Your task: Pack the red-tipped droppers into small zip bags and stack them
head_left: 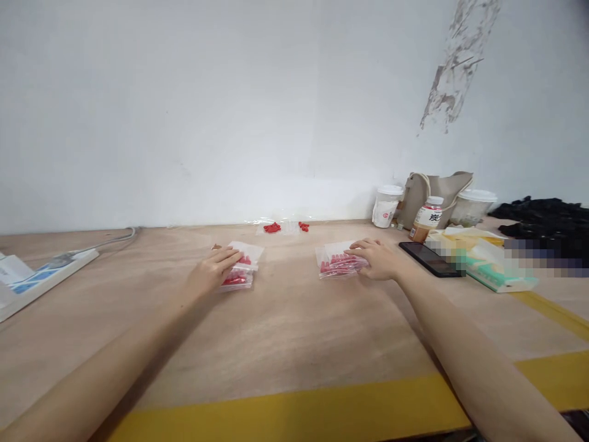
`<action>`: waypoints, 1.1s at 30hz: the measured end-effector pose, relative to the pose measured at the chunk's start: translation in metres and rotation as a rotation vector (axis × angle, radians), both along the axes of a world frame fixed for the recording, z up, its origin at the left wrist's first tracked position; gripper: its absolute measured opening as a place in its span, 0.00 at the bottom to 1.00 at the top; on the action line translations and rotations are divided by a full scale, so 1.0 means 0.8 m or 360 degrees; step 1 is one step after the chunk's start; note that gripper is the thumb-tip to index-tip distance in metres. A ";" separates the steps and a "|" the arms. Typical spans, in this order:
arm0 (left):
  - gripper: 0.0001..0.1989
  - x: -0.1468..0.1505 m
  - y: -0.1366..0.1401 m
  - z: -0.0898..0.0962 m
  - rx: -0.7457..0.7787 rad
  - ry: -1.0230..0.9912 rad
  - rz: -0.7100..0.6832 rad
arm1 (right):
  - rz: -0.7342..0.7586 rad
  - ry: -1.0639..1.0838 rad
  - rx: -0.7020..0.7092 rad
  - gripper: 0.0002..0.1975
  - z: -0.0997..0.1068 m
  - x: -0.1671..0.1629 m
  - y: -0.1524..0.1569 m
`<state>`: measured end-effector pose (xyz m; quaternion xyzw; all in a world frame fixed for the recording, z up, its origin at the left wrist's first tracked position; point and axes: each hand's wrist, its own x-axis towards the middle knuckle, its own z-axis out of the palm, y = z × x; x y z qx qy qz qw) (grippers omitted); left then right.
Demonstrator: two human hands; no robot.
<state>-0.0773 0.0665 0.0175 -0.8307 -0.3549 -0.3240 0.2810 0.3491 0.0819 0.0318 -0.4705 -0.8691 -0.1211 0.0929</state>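
My left hand (pixel 212 271) rests flat on a small clear bag of red pieces (pixel 240 274) on the wooden table (pixel 285 331). My right hand (pixel 378 258) lies on a second clear bag of red pieces (pixel 337 262), fingers spread over its right end. Both bags lie flat on the table, about a hand's width apart. Farther back near the wall lies a clear bag with loose red pieces (pixel 281 226), out of reach of both hands.
A black phone (pixel 430 258) and a green-white tissue pack (pixel 494 268) lie right of my right hand. Behind them stand a bottle (pixel 426 218), two cups (pixel 387 205), a beige bag (pixel 437 190) and black cloth (pixel 547 221). A white power strip (pixel 43 277) lies far left. Yellow tape (pixel 294 411) edges the table.
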 end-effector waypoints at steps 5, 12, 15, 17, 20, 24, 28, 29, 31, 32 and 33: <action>0.16 -0.035 -0.020 -0.019 -0.0251 0.0102 0.0108 | -0.0040 -0.0070 -0.0033 0.21 -0.011 0.000 0.010; 0.26 -0.007 -0.053 0.005 -0.0391 0.0352 0.0298 | -0.0318 0.0053 0.0337 0.14 -0.020 -0.025 0.006; 0.24 0.021 -0.057 0.004 -0.0340 0.0311 0.0260 | -0.0363 0.0167 0.0493 0.15 -0.028 -0.057 0.002; 0.22 0.046 -0.057 -0.002 -0.0366 0.0219 0.0167 | -0.0252 0.0286 0.0496 0.15 -0.036 -0.082 0.000; 0.22 0.086 -0.053 -0.012 -0.0490 0.0114 0.0042 | -0.0006 0.0474 0.0420 0.16 -0.051 -0.115 -0.003; 0.23 0.127 -0.037 -0.024 -0.0566 0.0108 0.0042 | 0.0344 0.0595 0.0307 0.16 -0.070 -0.139 -0.008; 0.16 0.140 -0.016 -0.038 -0.0479 0.0149 0.0039 | 0.0569 0.0753 0.0185 0.15 -0.079 -0.136 -0.012; 0.14 0.140 -0.012 -0.042 -0.0431 0.0149 0.0010 | 0.0612 0.0800 0.0148 0.15 -0.080 -0.133 -0.012; 0.10 0.137 -0.008 -0.048 -0.0307 0.0167 -0.0069 | 0.0696 0.0874 0.0081 0.15 -0.080 -0.127 -0.012; 0.09 0.135 -0.007 -0.051 -0.0239 0.0193 -0.0103 | 0.0737 0.0900 0.0057 0.15 -0.080 -0.125 -0.012; 0.08 0.132 -0.007 -0.052 -0.0171 0.0231 -0.0126 | 0.0766 0.0920 0.0048 0.15 -0.080 -0.122 -0.011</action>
